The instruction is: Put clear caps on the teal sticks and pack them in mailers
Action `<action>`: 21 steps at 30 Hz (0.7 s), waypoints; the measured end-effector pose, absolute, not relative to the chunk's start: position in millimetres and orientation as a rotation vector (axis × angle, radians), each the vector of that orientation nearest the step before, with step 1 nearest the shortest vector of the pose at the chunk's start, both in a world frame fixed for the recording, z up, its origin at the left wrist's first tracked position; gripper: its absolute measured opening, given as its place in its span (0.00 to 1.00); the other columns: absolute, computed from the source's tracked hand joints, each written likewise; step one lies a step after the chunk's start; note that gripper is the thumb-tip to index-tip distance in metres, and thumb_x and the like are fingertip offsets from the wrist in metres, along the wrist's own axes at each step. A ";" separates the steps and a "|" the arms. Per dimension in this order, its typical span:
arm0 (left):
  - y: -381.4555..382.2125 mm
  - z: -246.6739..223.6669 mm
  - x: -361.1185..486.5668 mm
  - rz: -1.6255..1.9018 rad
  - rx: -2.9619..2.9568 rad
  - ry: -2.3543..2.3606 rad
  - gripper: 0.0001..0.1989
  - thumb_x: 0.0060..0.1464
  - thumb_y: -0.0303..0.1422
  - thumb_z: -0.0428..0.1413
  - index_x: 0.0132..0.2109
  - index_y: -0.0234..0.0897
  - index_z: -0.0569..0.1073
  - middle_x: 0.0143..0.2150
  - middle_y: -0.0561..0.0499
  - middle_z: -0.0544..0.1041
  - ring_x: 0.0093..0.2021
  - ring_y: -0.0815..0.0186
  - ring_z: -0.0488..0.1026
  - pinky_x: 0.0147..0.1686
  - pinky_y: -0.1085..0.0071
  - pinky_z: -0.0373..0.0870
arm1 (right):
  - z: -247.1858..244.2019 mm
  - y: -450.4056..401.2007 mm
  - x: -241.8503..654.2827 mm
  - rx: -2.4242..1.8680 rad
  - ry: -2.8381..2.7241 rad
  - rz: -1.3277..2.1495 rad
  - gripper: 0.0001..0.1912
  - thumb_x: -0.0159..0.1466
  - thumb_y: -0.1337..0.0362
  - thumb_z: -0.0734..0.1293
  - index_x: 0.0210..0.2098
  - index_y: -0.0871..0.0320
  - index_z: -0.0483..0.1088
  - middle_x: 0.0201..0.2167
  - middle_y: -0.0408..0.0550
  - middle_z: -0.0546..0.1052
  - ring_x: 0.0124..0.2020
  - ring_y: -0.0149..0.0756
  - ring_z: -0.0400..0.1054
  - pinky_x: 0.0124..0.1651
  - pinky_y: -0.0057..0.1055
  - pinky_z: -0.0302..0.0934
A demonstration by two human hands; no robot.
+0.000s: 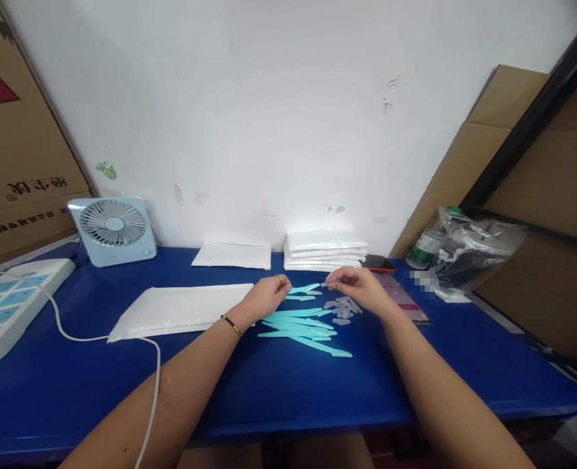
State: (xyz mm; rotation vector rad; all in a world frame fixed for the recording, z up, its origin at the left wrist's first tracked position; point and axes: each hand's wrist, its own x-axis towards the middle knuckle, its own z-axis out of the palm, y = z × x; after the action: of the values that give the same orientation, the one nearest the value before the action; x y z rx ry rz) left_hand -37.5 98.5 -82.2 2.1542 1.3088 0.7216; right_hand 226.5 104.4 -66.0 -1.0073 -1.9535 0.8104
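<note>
My left hand (267, 296) is closed, pinching the end of a turquoise eyebrow razor (307, 288) that points to the right. More turquoise razors lie close beneath it, partly behind the fingers. My right hand (359, 286) pinches a small clear plastic cap (324, 284), held just off the razor's tip with a narrow gap between them. Below the right hand, a loose heap of clear caps (343, 309) rests on the blue table (288, 391). Nearer to me, a spread of several turquoise razors (301, 331) lies with the blades mostly toward the right.
A white padded mailer (181, 309) lies left of my left hand. Against the wall are another mailer (232, 255) and a mailer stack (325, 251). A blue fan (115, 231), white cable (157, 384), phone (406, 299), bottle (426, 247) and plastic bag (478, 251) surround the work area.
</note>
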 end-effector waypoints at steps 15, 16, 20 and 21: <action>98.6 -84.8 -31.7 0.711 2.194 1.250 0.15 0.59 0.41 0.43 0.36 0.38 0.69 0.28 0.54 0.72 0.27 0.68 0.67 0.26 0.73 0.60 | -77.0 103.8 200.2 -0.878 -1.974 0.813 0.06 0.53 0.61 0.72 0.29 0.55 0.77 0.35 0.48 0.78 0.37 0.37 0.73 0.40 0.33 0.68; 98.4 -84.6 -31.6 0.710 2.215 1.258 0.14 0.59 0.40 0.43 0.37 0.38 0.70 0.29 0.53 0.73 0.28 0.68 0.68 0.27 0.73 0.61 | -78.5 104.4 197.8 -0.887 -1.981 0.803 0.06 0.53 0.61 0.71 0.29 0.55 0.77 0.35 0.48 0.78 0.37 0.37 0.73 0.40 0.33 0.68; 95.8 -81.1 -33.4 0.801 2.361 1.374 0.12 0.54 0.38 0.51 0.43 0.40 0.71 0.42 0.49 0.74 0.42 0.61 0.69 0.40 0.68 0.64 | -82.0 111.0 204.0 -1.000 -2.015 0.700 0.08 0.54 0.60 0.70 0.33 0.54 0.77 0.37 0.48 0.78 0.40 0.39 0.72 0.44 0.36 0.67; 94.7 -79.8 -34.2 0.808 2.393 1.382 0.13 0.52 0.38 0.53 0.44 0.41 0.71 0.43 0.49 0.73 0.44 0.60 0.69 0.41 0.68 0.64 | -81.0 112.5 209.1 -1.035 -2.045 0.646 0.09 0.54 0.60 0.70 0.34 0.54 0.77 0.38 0.48 0.78 0.41 0.40 0.72 0.46 0.37 0.66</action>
State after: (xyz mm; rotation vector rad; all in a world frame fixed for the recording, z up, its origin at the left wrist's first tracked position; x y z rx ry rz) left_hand -34.2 94.7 -79.8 2.3934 1.3822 0.8082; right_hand 209.1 112.5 -81.0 -1.0347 -2.0446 0.6460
